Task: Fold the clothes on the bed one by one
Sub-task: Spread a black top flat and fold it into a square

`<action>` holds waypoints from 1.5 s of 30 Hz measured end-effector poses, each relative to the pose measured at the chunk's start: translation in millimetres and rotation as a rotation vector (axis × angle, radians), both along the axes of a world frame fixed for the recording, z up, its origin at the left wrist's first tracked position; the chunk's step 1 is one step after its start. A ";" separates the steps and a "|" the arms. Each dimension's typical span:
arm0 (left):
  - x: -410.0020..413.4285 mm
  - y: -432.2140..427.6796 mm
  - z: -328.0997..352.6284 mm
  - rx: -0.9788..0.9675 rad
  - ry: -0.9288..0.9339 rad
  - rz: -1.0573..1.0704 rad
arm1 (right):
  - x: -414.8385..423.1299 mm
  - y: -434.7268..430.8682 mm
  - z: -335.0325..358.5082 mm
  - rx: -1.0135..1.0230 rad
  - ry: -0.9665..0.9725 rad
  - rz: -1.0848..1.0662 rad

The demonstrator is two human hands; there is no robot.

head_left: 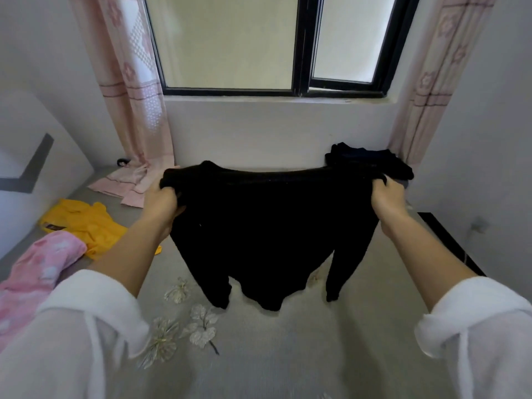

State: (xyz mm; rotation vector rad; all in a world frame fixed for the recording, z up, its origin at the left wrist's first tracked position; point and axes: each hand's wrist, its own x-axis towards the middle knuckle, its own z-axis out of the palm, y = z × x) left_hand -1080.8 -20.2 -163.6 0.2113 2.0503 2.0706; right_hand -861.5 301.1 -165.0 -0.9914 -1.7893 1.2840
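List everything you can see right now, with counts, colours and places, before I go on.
long-sleeved top: one, black, held up over the bed, sleeves hanging down
yellow garment: one, yellow, crumpled on the bed, left side
pink garment: one, pink with pale patches, on the bed's near left edge
dark clothes: one heap, count unclear, black or navy, far right by the wall
bed: one, grey sheet with pale leaf motifs
curtains: two, pink patterned, either side of the window; the left hem lies on the bed
window: one, black frame, on the far wall
left hand: grips the top's left upper corner
right hand: grips the top's right upper corner
sleeves: two, white, on the forearms
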 end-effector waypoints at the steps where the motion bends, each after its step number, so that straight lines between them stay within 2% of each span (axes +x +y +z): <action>1: 0.3 -1.3 -4.3 -0.057 0.162 0.034 | 2.5 -0.6 -0.3 0.067 0.013 0.002; 3: 3.8 -9.3 -16.9 -0.150 0.466 0.052 | 10.8 -5.6 -4.5 0.146 0.010 0.022; 4: 6.8 -15.2 -25.6 -0.164 0.542 0.036 | 17.4 -9.5 -8.2 0.185 -0.004 0.034; 7: 17.3 -39.2 -58.5 -0.240 0.617 0.077 | 44.9 -24.5 -30.8 0.376 -0.082 0.087; 10: 41.4 -66.4 -105.8 -0.327 0.635 0.074 | 76.4 -44.1 -71.6 0.429 -0.187 0.099; 14: 84.5 -109.1 -187.2 -0.584 0.511 -0.042 | 116.5 -70.5 -143.9 0.366 -0.377 0.159; 18: 128.0 -144.2 -260.7 -0.866 0.367 -0.211 | 147.4 -100.6 -223.8 0.221 -0.687 0.294; 22: 158.3 -170.3 -328.8 -1.089 0.020 -0.423 | 171.9 -128.6 -295.2 0.071 -1.052 0.465; 25: 175.9 -188.1 -366.8 -1.165 -0.122 -0.539 | 191.8 -149.8 -332.1 0.075 -1.322 0.602; 30: 197.1 -201.5 -398.8 -1.054 -0.362 -0.662 | 216.6 -182.0 -370.1 0.078 -1.537 0.649; 32: 204.5 -201.2 -408.4 -1.145 -0.447 -0.701 | 224.3 -189.0 -377.9 0.048 -1.647 0.706; 35: 216.3 -186.7 -415.0 -1.254 -0.418 -0.659 | 222.7 -197.2 -387.7 0.093 -1.619 0.645; 38: 233.1 -162.4 -423.2 -1.174 -0.149 -0.555 | 211.2 -208.5 -400.7 0.192 -1.365 0.601; 40: 246.5 -144.7 -427.9 -1.133 -0.003 -0.664 | 206.6 -217.8 -414.1 0.189 -1.289 0.758; 42: 258.0 -129.7 -433.4 -1.185 0.052 -0.864 | 207.8 -226.4 -427.5 0.171 -1.320 0.943; 45: 270.4 -113.7 -438.5 -1.343 -0.048 -0.993 | 212.9 -225.8 -439.4 0.183 -1.338 1.067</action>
